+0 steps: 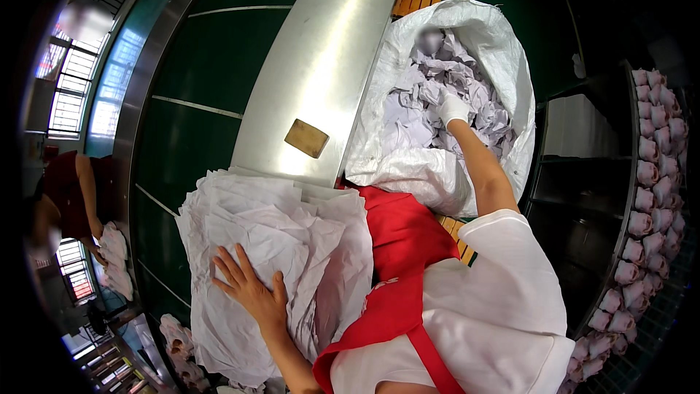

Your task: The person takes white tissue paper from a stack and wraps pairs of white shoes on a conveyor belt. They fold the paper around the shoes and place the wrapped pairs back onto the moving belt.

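Note:
My left hand (251, 288) lies flat with fingers spread on a thick, uneven stack of creased white paper sheets (240, 226). My right hand (453, 108), in a white glove, reaches into a big open white woven sack (503, 44). Crumpled white paper (412, 113) fills the sack, and the glove touches it. The glove's fingertips are lost among the folds, so whether they grip a piece does not show.
Beyond the stack runs a shiny metal ledge (313, 66) with a small brown block (306, 138) on it. Left of it is a green conveyor belt (211, 51). A co-worker's arm (87, 193) is at far left. Bundled pinkish-white items (645, 197) line a rack at right.

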A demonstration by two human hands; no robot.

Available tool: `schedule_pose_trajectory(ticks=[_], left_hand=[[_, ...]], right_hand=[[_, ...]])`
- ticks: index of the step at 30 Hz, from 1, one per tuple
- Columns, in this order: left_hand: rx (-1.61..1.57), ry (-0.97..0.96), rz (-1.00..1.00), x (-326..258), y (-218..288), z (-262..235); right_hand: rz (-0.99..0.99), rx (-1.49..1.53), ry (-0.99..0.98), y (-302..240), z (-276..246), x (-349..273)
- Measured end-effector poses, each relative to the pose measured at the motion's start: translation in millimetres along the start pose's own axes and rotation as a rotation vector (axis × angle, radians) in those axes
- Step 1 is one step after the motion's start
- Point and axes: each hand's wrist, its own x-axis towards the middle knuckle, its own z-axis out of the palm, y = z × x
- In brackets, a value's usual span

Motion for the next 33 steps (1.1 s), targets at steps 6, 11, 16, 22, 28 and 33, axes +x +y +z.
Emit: schedule_pose_trajectory(ticks=[6,11,16,22,28,33], left_hand=[[-0.021,-0.010,-0.016,-1.0,1.7,-4.0],[-0.023,0.005,-0.016,-2.1,1.6,-6.3],[-0.144,-0.003,-0.054,-0.1,4.6,-22.4],[-1.115,0.268,-0.053,-2.1,10.9,-68.9],[-1.695,0.091,-0.331,-25.4,-10.4,-59.9],[-1.766,0.019,-0.146,-20.4,-2.8,-48.6]], right_hand=[[-0.246,-0.032,0.235,-22.1,-61.1,-26.1],[-0.293,0.537,0.054,-25.5,-122.0,-44.5],[-0.421,1.321,-0.147,-106.8,-193.0,-107.7],[-0.868,1.108,-0.435,-263.1,-264.8,-263.5],[-1.168,0.740,-0.753,-327.5,-244.5,-340.9],[-1.138,0.761,-0.757,-329.2,-245.0,-332.6]])
